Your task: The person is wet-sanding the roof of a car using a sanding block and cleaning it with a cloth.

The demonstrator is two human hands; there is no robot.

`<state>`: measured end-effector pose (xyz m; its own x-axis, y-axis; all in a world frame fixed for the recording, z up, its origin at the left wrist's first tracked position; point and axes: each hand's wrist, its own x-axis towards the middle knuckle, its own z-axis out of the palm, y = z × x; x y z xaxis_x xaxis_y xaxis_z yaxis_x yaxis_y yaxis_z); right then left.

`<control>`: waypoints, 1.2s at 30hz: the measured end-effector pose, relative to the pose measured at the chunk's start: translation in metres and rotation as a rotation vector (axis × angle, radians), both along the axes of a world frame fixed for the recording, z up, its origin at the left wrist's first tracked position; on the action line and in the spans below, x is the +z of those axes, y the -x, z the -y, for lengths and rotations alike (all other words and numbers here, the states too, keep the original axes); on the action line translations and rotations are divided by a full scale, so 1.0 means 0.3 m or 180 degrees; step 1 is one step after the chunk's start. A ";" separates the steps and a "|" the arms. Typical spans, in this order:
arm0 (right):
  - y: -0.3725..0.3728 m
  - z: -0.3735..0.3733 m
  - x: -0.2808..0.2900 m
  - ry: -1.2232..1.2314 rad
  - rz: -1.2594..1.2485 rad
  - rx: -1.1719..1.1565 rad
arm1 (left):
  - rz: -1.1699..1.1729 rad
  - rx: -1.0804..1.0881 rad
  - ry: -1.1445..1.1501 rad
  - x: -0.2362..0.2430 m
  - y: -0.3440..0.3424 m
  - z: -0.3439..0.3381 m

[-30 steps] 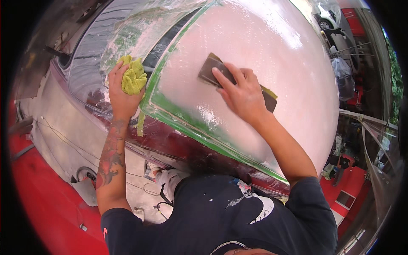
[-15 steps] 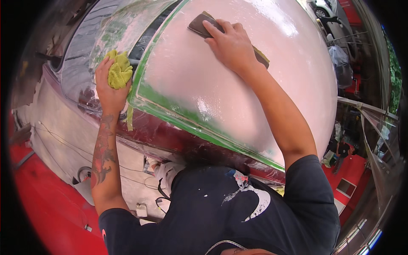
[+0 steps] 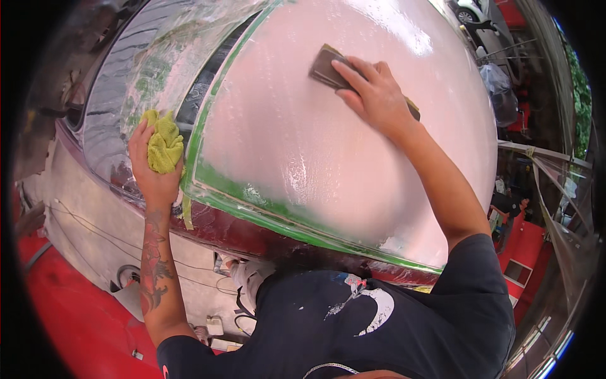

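My left hand (image 3: 151, 177) is closed round a crumpled yellow-green cloth (image 3: 164, 144), resting at the plastic-covered car window (image 3: 110, 132) just left of a green-taped border (image 3: 284, 221). My right hand (image 3: 375, 98) grips a long, dark sanding block (image 3: 327, 63) with a yellowish edge, laid on the large pale pink, wet panel (image 3: 271, 126). Part of the block is hidden under my fingers. Below the tape runs dark red bodywork (image 3: 246, 230), and a short yellow tape strip (image 3: 187, 215) hangs by my left hand.
Pale floor (image 3: 82, 234) with cables and red flooring (image 3: 76, 303) lie lower left. At the right are a metal frame with hanging plastic (image 3: 549, 196), another person (image 3: 505, 203) in dark clothing, a grey plastic bag (image 3: 499, 95) and, farther back, a white car (image 3: 470, 12).
Over the last second my right hand went up the panel with the block, then back down and rightward. My left hand with the cloth has shifted left, lately downward too, as the view moved.
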<state>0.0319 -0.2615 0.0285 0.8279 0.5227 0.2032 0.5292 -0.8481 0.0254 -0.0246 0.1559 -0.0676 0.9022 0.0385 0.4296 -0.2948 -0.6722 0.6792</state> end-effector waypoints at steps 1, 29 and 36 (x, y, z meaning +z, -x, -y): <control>-0.113 0.029 -0.003 0.0031 0.0175 -0.0119 | -0.0033 -0.0043 0.0003 0.013 0.001 0.006; -0.099 -0.043 -0.023 -0.0334 -0.0098 -0.0099 | -0.0225 -0.0010 0.0063 -0.002 0.011 -0.015; 0.223 -0.064 0.046 -0.0322 -0.0457 0.0320 | -0.0249 0.0027 -0.0034 0.014 0.016 -0.015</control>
<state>-0.0350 -0.2424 0.0424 0.7969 0.5870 0.1424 0.6033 -0.7853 -0.1391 -0.0294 0.1603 -0.0633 0.9327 0.0421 0.3582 -0.2352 -0.6817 0.6927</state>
